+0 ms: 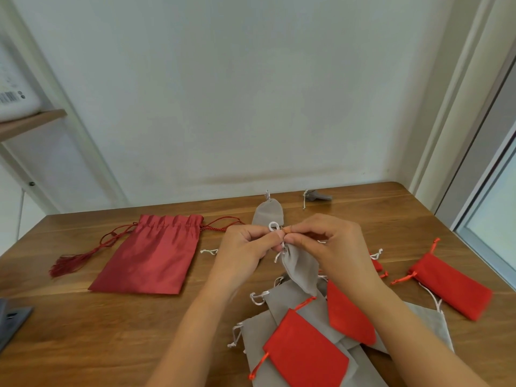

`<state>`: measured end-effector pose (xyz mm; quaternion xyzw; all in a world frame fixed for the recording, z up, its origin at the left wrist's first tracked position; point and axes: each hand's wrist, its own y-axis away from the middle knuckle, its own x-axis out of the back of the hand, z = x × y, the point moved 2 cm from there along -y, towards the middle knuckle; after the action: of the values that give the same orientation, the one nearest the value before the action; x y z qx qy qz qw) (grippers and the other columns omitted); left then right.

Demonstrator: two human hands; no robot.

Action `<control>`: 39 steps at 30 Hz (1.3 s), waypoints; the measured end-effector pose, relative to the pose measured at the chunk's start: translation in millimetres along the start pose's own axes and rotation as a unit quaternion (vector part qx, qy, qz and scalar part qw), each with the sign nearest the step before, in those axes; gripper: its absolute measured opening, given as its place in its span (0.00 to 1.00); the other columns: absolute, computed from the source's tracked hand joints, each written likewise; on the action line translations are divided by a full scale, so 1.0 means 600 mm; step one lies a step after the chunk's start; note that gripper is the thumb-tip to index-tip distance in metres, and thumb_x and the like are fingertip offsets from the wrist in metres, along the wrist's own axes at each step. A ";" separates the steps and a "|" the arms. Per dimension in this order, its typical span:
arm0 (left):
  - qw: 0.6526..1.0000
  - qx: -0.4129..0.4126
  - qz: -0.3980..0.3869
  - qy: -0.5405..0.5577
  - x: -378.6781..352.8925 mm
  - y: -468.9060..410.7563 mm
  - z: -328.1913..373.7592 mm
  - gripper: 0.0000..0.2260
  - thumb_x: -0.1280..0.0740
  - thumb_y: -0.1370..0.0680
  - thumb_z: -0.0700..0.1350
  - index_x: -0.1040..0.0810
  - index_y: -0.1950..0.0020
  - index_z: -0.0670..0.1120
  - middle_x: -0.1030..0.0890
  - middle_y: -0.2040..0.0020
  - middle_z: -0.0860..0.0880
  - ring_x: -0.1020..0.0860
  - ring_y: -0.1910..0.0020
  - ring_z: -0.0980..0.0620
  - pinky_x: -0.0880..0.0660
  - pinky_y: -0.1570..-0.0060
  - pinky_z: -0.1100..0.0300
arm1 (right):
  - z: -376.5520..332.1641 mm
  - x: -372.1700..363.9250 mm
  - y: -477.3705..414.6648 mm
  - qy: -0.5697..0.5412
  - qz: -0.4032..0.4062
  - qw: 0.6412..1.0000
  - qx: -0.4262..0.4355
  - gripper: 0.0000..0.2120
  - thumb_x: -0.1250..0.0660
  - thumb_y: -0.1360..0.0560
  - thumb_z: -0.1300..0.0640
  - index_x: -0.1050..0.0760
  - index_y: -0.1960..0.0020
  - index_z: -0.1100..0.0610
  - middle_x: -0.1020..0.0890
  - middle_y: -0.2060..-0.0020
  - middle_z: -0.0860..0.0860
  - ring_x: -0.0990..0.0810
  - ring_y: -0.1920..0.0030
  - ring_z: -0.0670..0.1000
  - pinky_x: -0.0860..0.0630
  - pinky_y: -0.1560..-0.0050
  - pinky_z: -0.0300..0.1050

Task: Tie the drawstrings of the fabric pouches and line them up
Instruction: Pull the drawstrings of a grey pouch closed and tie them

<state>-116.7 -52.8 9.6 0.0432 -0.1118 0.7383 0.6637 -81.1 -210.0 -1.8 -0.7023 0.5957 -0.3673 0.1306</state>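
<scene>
Both hands hold a small grey pouch (pixel 303 270) lifted above the heap (pixel 304 331) on the table (pixel 83 331), so its cords hang free. The left hand (pixel 245 251) pinches a white loop (pixel 273 227); the right hand (pixel 329 241) pinches the cord end, likely to knot it.

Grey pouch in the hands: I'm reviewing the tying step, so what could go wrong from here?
The white drawstring loop is small and pinched only by fingertips of the left hand and right hand; it may slip before the knot tightens. The grey pouch hangs over the pile of pouches; if dropped, it could get mixed in.
</scene>
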 end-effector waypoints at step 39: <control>0.990 0.037 -0.111 0.084 0.020 -0.001 -0.002 0.03 0.29 0.28 0.37 0.21 0.59 0.42 0.17 0.64 0.47 0.20 0.66 0.57 0.29 0.68 0.71 | -0.019 0.003 0.005 -0.100 -0.161 0.979 -0.070 0.04 0.30 0.25 0.55 0.24 0.56 0.54 0.20 0.64 0.44 0.23 0.62 0.41 0.28 0.61 0.35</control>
<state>-117.5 -41.1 11.2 0.0180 -0.0226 0.6650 0.7463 -91.0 -209.7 5.2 -0.8296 0.4829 -0.2689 0.0785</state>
